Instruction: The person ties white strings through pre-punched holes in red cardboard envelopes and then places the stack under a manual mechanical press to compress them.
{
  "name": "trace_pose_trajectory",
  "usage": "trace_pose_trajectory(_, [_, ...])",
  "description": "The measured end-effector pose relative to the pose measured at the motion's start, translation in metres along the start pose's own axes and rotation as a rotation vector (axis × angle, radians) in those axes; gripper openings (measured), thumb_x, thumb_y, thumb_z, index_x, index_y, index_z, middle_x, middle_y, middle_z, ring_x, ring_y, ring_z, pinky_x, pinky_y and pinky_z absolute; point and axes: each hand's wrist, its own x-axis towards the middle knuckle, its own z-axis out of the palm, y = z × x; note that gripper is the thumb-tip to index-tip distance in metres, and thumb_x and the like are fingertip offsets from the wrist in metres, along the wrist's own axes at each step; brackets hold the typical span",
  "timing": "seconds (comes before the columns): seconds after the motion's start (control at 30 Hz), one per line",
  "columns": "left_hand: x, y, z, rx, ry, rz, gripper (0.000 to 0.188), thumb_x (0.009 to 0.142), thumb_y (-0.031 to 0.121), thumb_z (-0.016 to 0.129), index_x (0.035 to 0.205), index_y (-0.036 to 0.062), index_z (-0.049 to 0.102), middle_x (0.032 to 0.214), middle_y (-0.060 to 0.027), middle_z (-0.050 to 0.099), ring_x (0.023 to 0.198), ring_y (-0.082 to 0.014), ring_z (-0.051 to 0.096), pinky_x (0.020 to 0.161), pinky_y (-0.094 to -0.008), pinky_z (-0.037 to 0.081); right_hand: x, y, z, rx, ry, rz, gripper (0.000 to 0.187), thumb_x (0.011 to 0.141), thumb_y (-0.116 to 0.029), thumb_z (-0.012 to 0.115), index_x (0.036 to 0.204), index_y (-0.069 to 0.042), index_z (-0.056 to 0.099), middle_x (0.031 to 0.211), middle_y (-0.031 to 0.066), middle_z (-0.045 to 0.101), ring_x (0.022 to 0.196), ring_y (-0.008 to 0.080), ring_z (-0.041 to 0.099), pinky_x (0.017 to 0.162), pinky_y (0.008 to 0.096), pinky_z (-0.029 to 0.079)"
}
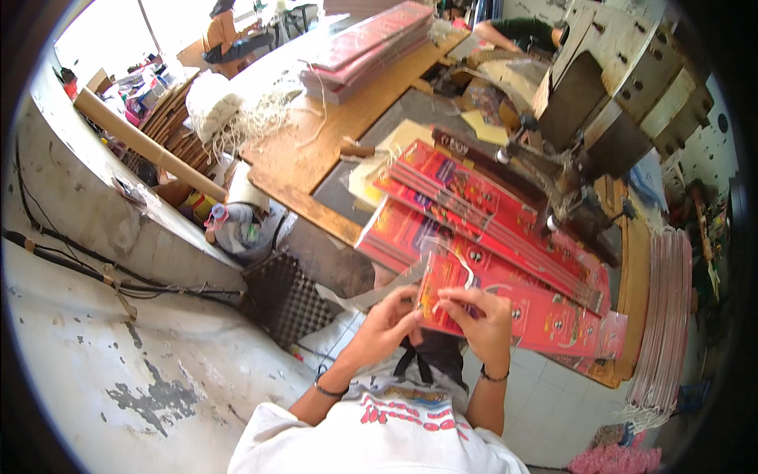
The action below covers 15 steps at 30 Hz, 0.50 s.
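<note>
White shirt cloth (379, 442) sits nearest; beyond, a peeling wall (79, 332) flanks a wooden table (339, 130) bearing a metal machine (604, 51). Printed red cards (505, 225) overlap at the table's near end. One red card (437, 276) lies between the hands: the left hand (385, 322) pinches its edge; the right hand's (485, 320) fingertips meet over it, their catch too small to tell. Left of the table, a plastic bag (237, 231) holds indistinct contents.

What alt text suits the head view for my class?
A person's left hand and right hand hold a red printed package, beside more red packages piled on a wooden workbench. A metal machine stands at upper right.
</note>
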Motion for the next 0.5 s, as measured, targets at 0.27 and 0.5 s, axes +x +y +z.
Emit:
trace_pose_trajectory(0.27, [0.006,0.007,-0.003,-0.084,-0.028,0.044,0.046,0.103,0.011,0.053,0.144,-0.0063,0.044,0.127,-0.0095,0.063,0.108,-0.0129,0.062,0.089,-0.0286,0.052,0.006,0.009,0.002,0.177,-0.048,0.053,0.021,0.086,-0.005,0.074,0.107,-0.004,0.073,0.092,0.0123,0.076,0.080,0.0178,0.075,0.070,0.0287,0.057])
trace_pose_trajectory(0.5, [-0.003,0.008,0.002,-0.061,0.037,0.003,0.042,0.102,0.014,0.052,0.138,-0.0068,0.051,0.124,-0.0105,0.066,0.108,-0.0133,0.065,0.092,-0.0293,0.053,0.006,0.007,0.011,0.150,-0.044,-0.026,0.022,0.086,-0.004,0.073,0.108,-0.004,0.072,0.093,0.0136,0.075,0.081,0.0214,0.075,0.070,0.0297,0.057])
